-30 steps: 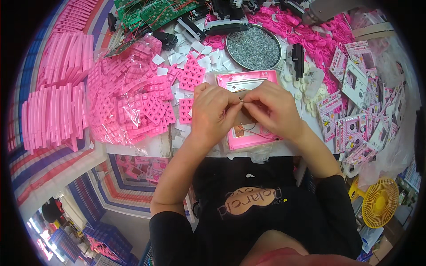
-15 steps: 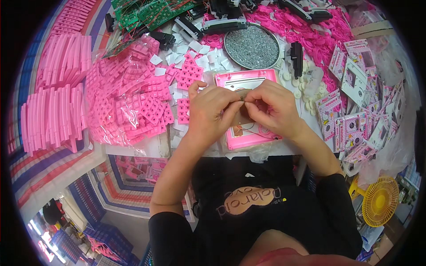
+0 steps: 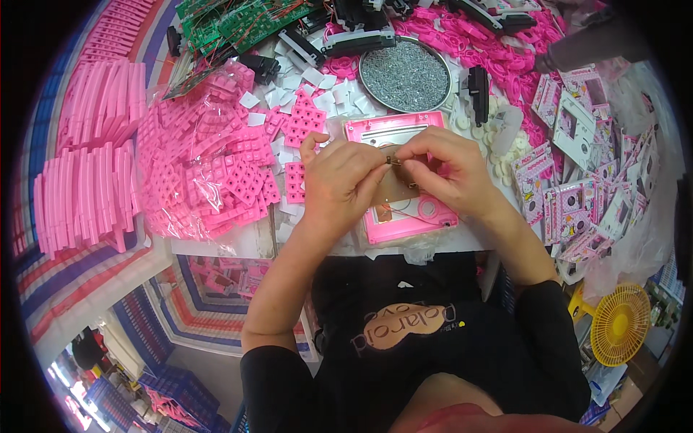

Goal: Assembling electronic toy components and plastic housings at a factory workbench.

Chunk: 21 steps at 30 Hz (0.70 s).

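An open pink plastic case [image 3: 404, 232] lies before me on the table. Over its middle is a brown circuit board [image 3: 395, 190], with thin wires by its lower edge. My left hand [image 3: 338, 182] is closed, thumb and forefinger pinching at the board's upper edge beside a small dark part. My right hand [image 3: 462, 173] is pinched too, its fingertips meeting the left ones at that spot. Whatever tiny piece is between the right fingertips is too small to make out. A pink ring [image 3: 429, 208] shows in the case below my right hand.
A round metal dish of screws [image 3: 404, 73] stands behind the case. Pink keypads [image 3: 209, 169] in clear plastic and stacked pink strips [image 3: 86, 198] lie left. Printed panels [image 3: 574, 209] are heaped right, and green circuit boards [image 3: 245, 25] far left. A dark, blurred shape [image 3: 595, 45] crosses the upper right.
My right fingers have shifted a little away from the left ones, uncovering more of the brown board. A dark blurred shape has come in at the upper right.
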### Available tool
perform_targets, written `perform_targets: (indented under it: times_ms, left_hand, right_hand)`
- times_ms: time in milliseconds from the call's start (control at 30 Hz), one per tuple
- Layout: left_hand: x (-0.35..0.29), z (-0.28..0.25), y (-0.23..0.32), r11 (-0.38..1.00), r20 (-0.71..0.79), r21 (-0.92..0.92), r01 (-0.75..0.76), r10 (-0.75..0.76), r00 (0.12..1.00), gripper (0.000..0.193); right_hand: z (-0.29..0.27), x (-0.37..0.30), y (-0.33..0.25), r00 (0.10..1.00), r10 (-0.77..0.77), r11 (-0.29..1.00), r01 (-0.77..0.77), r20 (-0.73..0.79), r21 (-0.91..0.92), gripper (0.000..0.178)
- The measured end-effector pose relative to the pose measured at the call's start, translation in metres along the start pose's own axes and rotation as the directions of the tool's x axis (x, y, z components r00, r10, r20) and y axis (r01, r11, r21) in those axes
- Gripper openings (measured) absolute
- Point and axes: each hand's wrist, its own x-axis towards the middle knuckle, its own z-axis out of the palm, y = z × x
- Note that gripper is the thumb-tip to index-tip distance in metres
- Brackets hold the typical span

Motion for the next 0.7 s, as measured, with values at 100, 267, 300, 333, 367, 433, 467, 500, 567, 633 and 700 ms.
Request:
perform_targets:
  times_ms: [100, 267, 300, 333, 367, 433, 467, 500, 567, 633, 700]
  left_hand:
    - [-0.001, 0.002, -0.001, 1.000, 0.002, -0.014, -0.005, 0.005, 1.000, 0.013]
    - [0.000, 0.000, 0.001, 1.000, 0.011, -0.026, -0.012, 0.012, 1.000, 0.013]
    - [0.000, 0.001, 0.001, 1.000, 0.007, -0.020, -0.011, 0.011, 1.000, 0.013]
    - [0.000, 0.002, 0.002, 1.000, 0.004, -0.013, -0.010, 0.010, 1.000, 0.013]
    - [-0.001, 0.003, 0.002, 1.000, -0.003, -0.004, -0.009, 0.009, 1.000, 0.013]
    - [-0.001, 0.005, 0.002, 1.000, -0.018, 0.012, -0.009, 0.009, 1.000, 0.013]
    - [-0.001, 0.006, 0.003, 1.000, -0.016, 0.015, -0.012, 0.012, 1.000, 0.013]
    - [0.000, 0.005, 0.003, 1.000, -0.015, 0.020, -0.015, 0.016, 1.000, 0.013]
    - [0.000, 0.004, 0.002, 1.000, -0.005, 0.018, -0.018, 0.018, 1.000, 0.013]
    - [0.004, 0.004, 0.000, 1.000, 0.004, 0.008, -0.029, 0.029, 1.000, 0.013]
    - [0.001, 0.000, 0.001, 0.999, 0.017, -0.010, 0.030, -0.030, 0.999, 0.012]
  right_hand:
    - [-0.003, 0.004, -0.006, 0.999, -0.018, 0.997, 0.021, 0.034, -0.072, 0.013]
    - [-0.006, 0.015, -0.009, 0.975, -0.208, 0.961, 0.219, 0.081, -0.170, 0.012]
    - [-0.006, 0.016, -0.013, 0.963, -0.252, 0.940, 0.266, 0.092, -0.212, 0.012]
    - [-0.005, 0.016, -0.011, 0.956, -0.282, 0.927, 0.294, 0.083, -0.232, 0.012]
    - [-0.004, 0.016, -0.010, 0.947, -0.312, 0.913, 0.321, 0.074, -0.251, 0.013]
    - [0.000, 0.011, 0.001, 0.946, -0.324, 0.917, 0.321, 0.026, -0.237, 0.013]
    - [0.001, 0.010, 0.005, 0.947, -0.320, 0.923, 0.314, 0.010, -0.223, 0.013]
    - [0.000, 0.010, 0.006, 0.956, -0.295, 0.937, 0.291, 0.009, -0.193, 0.013]
    - [0.000, 0.009, 0.010, 0.951, -0.308, 0.931, 0.304, 0.012, -0.203, 0.014]
    - [-0.003, 0.013, 0.010, 0.938, -0.346, 0.903, 0.343, 0.039, -0.260, 0.016]
    - [-0.011, 0.015, -0.003, 0.953, -0.282, 0.920, 0.300, 0.108, -0.251, 0.019]
